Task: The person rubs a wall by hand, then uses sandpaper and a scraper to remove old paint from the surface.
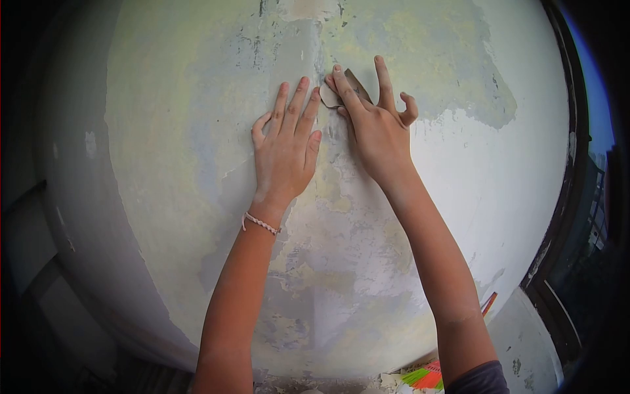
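Observation:
My left hand lies against the wall, its fingers spread and pointing up, holding nothing. A braided bracelet circles the left wrist. Just to the right, my right hand grips a flat scraper between thumb and fingers, with two other fingers raised away from it. A pale, rounded piece shows beside the fingertips, between the two hands; whether it is part of the scraper is unclear. The wall around both hands is patchy, with peeled yellow-green, grey and white areas.
Bright green and orange bristles show at the bottom, beside the right forearm, with a red stick leaning above them. A dark window frame runs down the right side. Debris lies along the wall's foot.

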